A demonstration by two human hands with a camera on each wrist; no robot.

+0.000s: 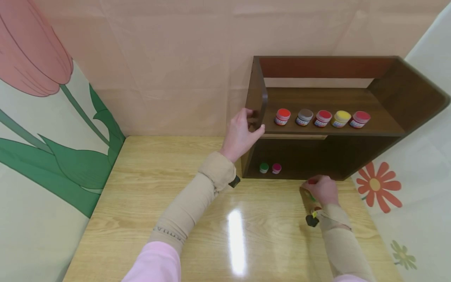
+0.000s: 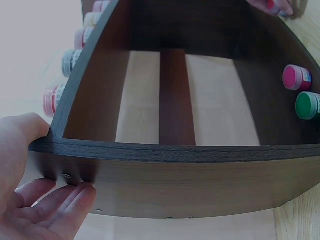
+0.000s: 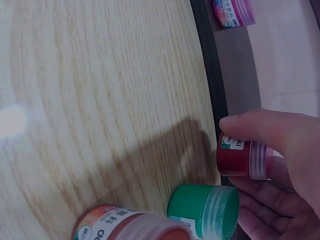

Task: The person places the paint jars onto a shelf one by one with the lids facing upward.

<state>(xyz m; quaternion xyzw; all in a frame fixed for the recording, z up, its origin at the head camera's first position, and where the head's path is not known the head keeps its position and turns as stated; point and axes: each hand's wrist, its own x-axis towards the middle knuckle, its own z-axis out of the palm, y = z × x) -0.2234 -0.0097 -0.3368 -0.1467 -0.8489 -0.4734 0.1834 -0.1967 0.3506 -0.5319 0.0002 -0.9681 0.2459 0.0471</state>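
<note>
My left hand grips the left side panel of a dark brown wooden shelf unit, thumb at its front edge and fingers against its outer face. At the lower shelf's front edge, my right hand pinches a dark red paint jar with a clear lid, lying sideways in the right wrist view. Close below that hand, a green paint jar and an orange-brown one stand on the table. In the lower compartment, a green jar and a magenta jar stand at the left.
Several paint jars stand in a row on the upper shelf, from a bright red jar through a brown one to a yellow one and a crimson one. The wood-grain table meets printed cloth walls at the back and sides.
</note>
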